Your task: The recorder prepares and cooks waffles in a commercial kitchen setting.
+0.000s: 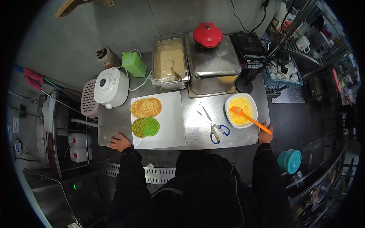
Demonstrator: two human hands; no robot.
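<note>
My left hand (121,142) lies with spread fingers on the front left of the steel table (111,122), beside a square white plate (171,119). On that plate overlap several golden round waffles (151,107), with two green waffles (150,126) nearer me. My right hand (265,135) rests at the table's right edge; its finger closure is partly hidden. Just left of it, an orange spatula (251,119) leans in a white bowl (227,115) of yellow mash (243,104), its handle reaching over the hand. Scissors with blue-rimmed handles (212,123) lie with parted blades between plate and bowl.
Along the back stand a white appliance (112,87), a green squeeze bottle (134,65), a film-covered batter pan (171,61) holding a ladle, a lidded steel container (215,65) bearing a red waffle maker (207,35), and a black blender base (249,52). A teal bucket (289,161) is lower right.
</note>
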